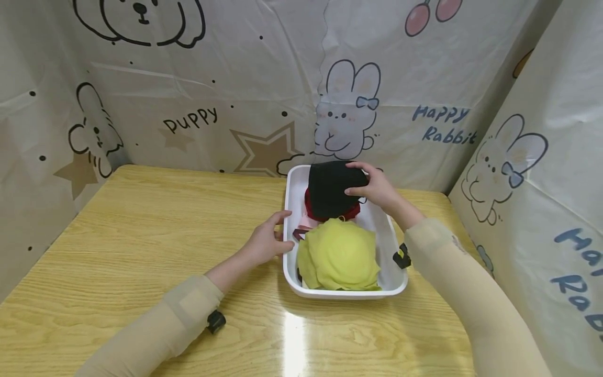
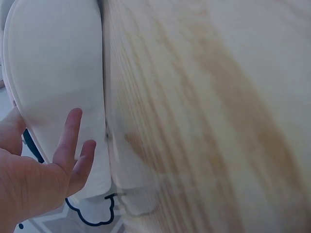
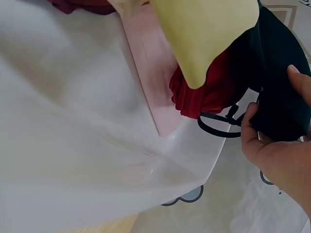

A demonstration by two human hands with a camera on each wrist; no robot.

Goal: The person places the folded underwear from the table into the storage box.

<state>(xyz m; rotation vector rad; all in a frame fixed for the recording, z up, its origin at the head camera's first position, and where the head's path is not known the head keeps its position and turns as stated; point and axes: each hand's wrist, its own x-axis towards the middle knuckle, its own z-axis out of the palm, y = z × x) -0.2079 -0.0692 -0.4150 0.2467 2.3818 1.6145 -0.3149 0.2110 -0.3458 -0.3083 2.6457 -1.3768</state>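
Note:
A white plastic tub (image 1: 391,272) stands on the table with folded cloth things in it. My right hand (image 1: 377,186) pinches a black cloth item (image 1: 332,188) at the tub's far end, thumb on one side and fingers on the other. A thin dark cord (image 3: 216,132) loops from it in the right wrist view. Beneath it shows a gathered red cloth (image 3: 209,92). A yellow, dome-shaped cloth item (image 1: 341,254) lies at the near end. My left hand (image 1: 264,243) rests at the tub's left rim, thumb and forefinger touching it, the other fingers loosely extended outside the wall.
Inside the tub, a pale pink flat piece (image 3: 150,73) lies under the cloths. The wooden table (image 1: 179,235) extends left of the tub and in front. A printed curtain (image 1: 264,78) hangs close behind the tub and along both sides.

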